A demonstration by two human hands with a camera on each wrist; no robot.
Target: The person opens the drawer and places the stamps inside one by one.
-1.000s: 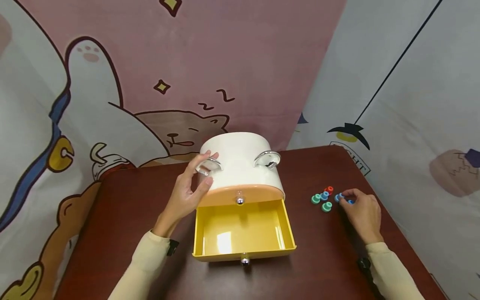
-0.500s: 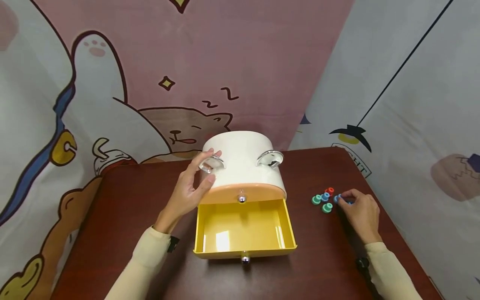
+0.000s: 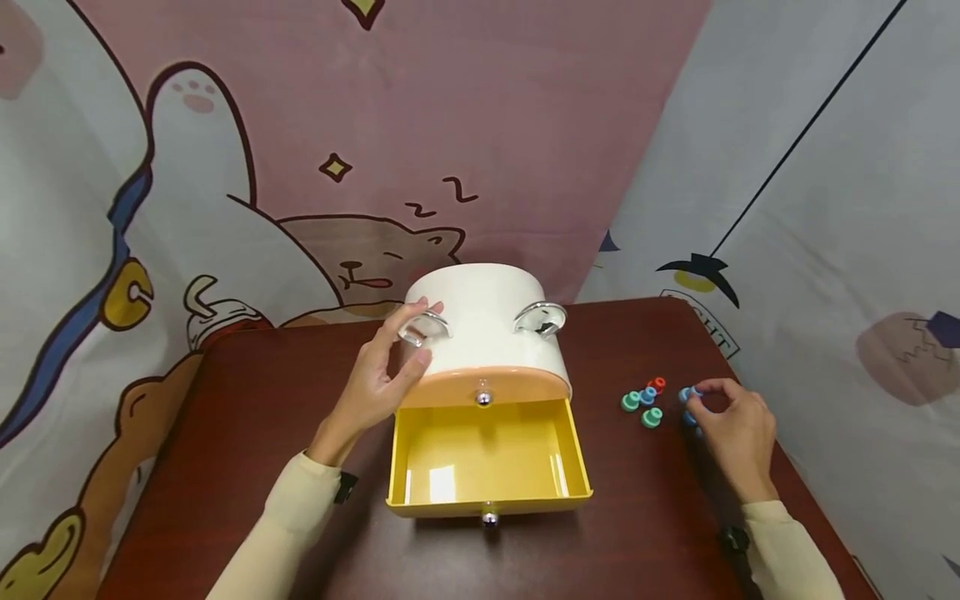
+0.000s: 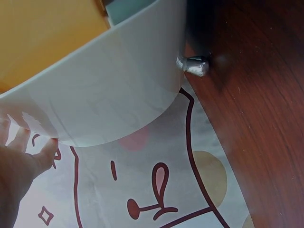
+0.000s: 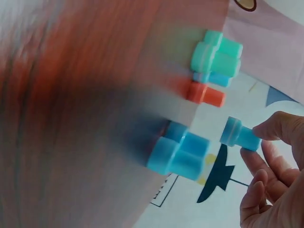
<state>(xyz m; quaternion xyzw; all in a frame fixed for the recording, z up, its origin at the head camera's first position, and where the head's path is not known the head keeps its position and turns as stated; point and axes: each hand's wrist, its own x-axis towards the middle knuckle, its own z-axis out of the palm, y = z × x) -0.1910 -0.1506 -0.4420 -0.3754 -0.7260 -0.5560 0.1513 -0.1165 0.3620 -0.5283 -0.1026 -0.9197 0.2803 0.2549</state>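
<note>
My left hand rests on the left side of a white rounded cabinet, its fingers spread around the silver left ear. In the left wrist view, its fingertips touch the smooth white shell. Below the cabinet's orange front, a yellow drawer stands pulled out with nothing in it. My right hand pinches a small blue stepped peg between thumb and fingers, held up off the table. Two more blue pegs stand beneath it.
Left of the right hand, two green pegs, a blue peg and a red peg stand close together on the dark brown table. A cartoon-printed cloth hangs directly behind the cabinet.
My right hand has picked a blue peg up from the group and shifted slightly to the right with it. The left hand stays on the cabinet.
</note>
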